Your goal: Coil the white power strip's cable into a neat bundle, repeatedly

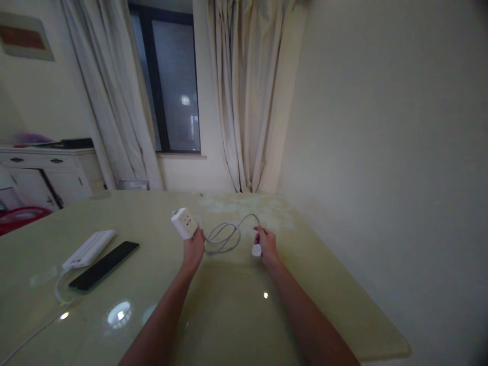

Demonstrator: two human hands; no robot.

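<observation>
My left hand (194,247) is closed around the lower end of a white power strip (185,223), held tilted above the table with its socket face partly turned toward me. A grey cord (224,238) hangs in loose loops between my two hands. To the right, my right hand (267,244) grips the cord's other end, and a white plug (256,250) sticks out below the fingers. Part of the cord is hidden behind my left hand.
On the left of the glossy table (229,315) lie a black phone (104,267) and a white box-shaped device (89,249) with a cable (38,333). A wall (381,152) runs along the right. Curtains (247,101) and a cabinet (49,173) stand behind.
</observation>
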